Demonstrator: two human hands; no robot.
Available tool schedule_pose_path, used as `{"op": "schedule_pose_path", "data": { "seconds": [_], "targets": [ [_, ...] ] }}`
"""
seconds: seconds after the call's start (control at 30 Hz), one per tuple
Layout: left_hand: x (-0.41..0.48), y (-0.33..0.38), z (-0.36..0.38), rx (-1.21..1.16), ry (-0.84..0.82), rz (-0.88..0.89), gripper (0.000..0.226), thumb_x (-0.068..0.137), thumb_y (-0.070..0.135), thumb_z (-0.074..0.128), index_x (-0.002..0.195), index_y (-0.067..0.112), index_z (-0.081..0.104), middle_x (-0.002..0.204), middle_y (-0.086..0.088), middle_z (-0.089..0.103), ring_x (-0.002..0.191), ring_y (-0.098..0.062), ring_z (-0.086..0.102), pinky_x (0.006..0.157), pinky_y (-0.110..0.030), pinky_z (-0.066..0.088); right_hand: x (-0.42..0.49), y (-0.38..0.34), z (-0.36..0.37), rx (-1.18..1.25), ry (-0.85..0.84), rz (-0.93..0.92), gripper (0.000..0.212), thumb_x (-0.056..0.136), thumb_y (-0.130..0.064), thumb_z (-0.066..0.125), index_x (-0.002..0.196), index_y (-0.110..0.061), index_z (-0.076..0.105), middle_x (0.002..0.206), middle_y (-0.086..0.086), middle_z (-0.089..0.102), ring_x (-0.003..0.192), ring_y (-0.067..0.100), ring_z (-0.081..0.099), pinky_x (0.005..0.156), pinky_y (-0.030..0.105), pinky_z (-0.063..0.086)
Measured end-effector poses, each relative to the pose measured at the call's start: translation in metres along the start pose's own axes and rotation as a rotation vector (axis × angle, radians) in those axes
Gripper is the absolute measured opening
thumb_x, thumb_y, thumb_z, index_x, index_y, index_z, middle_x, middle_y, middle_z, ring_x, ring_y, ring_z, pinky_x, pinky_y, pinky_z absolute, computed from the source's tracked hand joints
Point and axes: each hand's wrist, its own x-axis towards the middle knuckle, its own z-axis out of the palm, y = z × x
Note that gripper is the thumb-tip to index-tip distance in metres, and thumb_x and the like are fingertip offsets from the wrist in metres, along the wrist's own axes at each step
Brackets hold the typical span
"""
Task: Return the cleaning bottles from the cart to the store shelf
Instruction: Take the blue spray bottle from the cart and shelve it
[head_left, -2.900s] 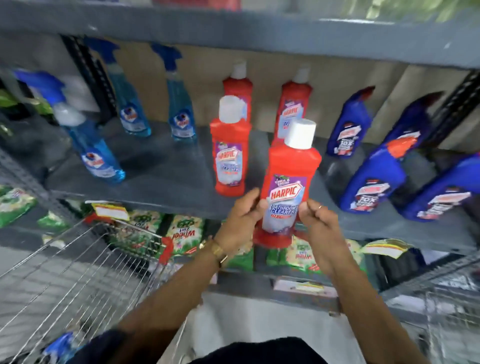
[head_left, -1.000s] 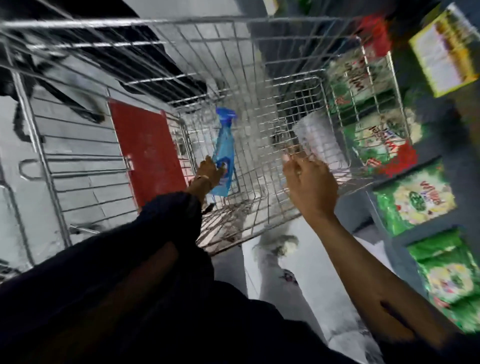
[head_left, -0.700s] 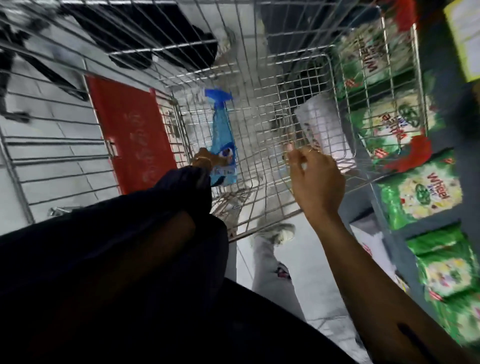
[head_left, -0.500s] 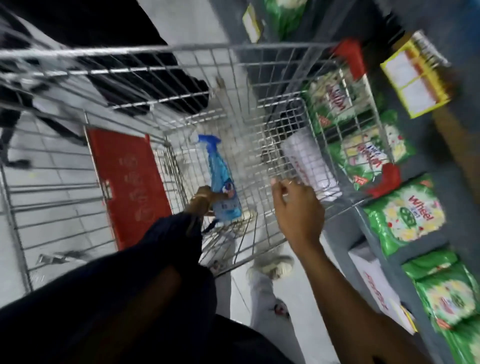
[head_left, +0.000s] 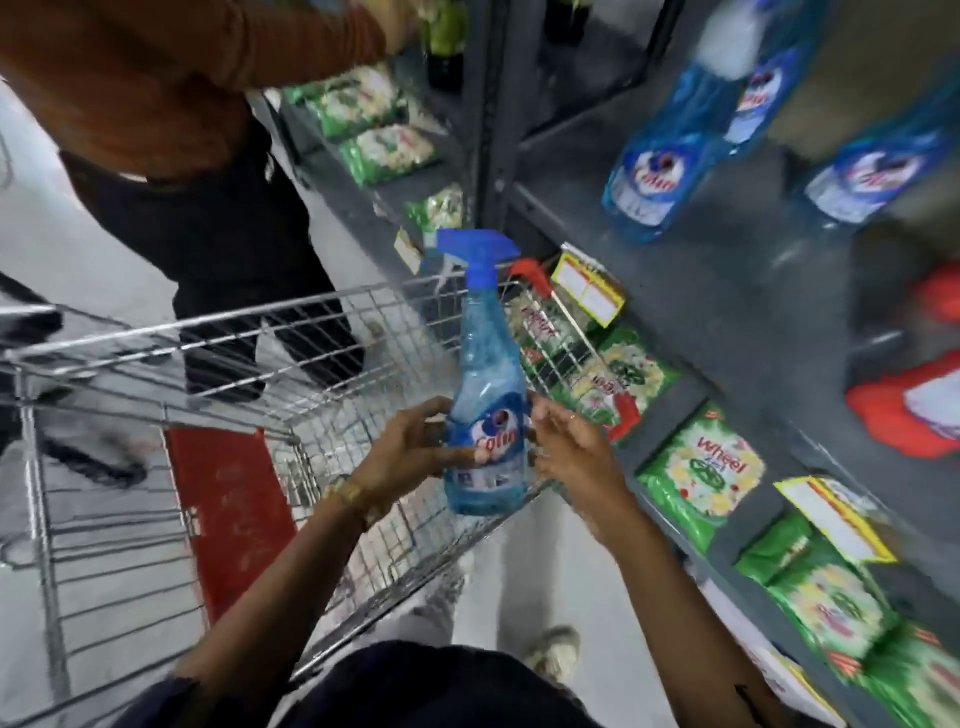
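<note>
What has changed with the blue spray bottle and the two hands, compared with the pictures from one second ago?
The blue spray bottle has come up out of the cart; earlier it lay inside, gripped by the left hand alone. Now it is upright above the rim. The right hand has left the cart's edge and moved to the bottle's side. The left hand keeps its grip, and the cart stays beside the shelf.

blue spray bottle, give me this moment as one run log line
phase: carry to shelf | left hand: grip on blue spray bottle | right hand: open beside it | bottle: upright, above cart | shelf: right
</note>
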Motion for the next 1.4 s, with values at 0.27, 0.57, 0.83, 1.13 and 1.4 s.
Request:
{"op": "schedule_pose_path", "data": {
  "seconds": [0.27,0.57,0.83,1.13,1.4],
  "targets": [
    [0.007,0.081,0.094,0.15,-0.322,0.263,0.042,0.07,-0.009,0.073,0.109,0.001,0.061,0.105,-0.012,0.071,0.096,-0.022,0.066,0.086,-0.035,0.056,-0.068,-0.04,-0.086,0.051,0.254,-0.292,0.02,0.088,-0.005,0.057,0.093,-0.02,0.07,0.084,-0.009,0.078,0.079,0.007,0.071,0.062,0.021,0.055],
    [0.059,0.14,0.173,0.317,-0.43,0.456,0.04,0.073,-0.008,0.071,0.102,0.018,0.062,0.089,0.012,0.075,0.086,-0.003,0.069,0.073,-0.016,0.056,-0.074,-0.076,-0.148,0.145,0.444,-0.536,0.03,0.088,0.004,0.055,0.115,-0.008,0.063,0.09,-0.011,0.077,0.085,0.006,0.07,0.065,0.018,0.054],
    [0.129,0.167,0.215,0.407,-0.415,0.588,0.044,0.075,-0.007,0.069,0.116,-0.002,0.055,0.104,-0.007,0.066,0.084,0.005,0.066,0.076,-0.013,0.054,-0.024,-0.093,-0.183,0.213,0.608,-0.596,0.035,0.09,0.006,0.051,0.12,-0.011,0.059,0.093,-0.014,0.076,0.09,0.006,0.07,0.08,0.028,0.059],
    [0.179,0.163,0.229,0.393,-0.379,0.598,0.045,0.079,0.002,0.068,0.121,0.006,0.053,0.114,-0.011,0.065,0.093,0.002,0.066,0.083,-0.015,0.054,0.033,-0.092,-0.206,0.184,0.802,-0.512,0.04,0.088,0.003,0.055,0.127,-0.004,0.056,0.121,0.016,0.067,0.108,0.029,0.065,0.094,0.052,0.052],
    [0.171,0.132,0.235,0.254,-0.216,0.571,0.089,0.072,0.006,0.077,0.144,0.014,0.026,0.139,-0.003,0.045,0.121,-0.009,0.049,0.088,-0.002,0.045,0.005,-0.062,-0.191,0.038,0.91,-0.501,0.034,0.09,-0.012,0.059,0.123,-0.005,0.057,0.118,0.006,0.065,0.106,0.017,0.062,0.085,0.015,0.051]
  ]
}}
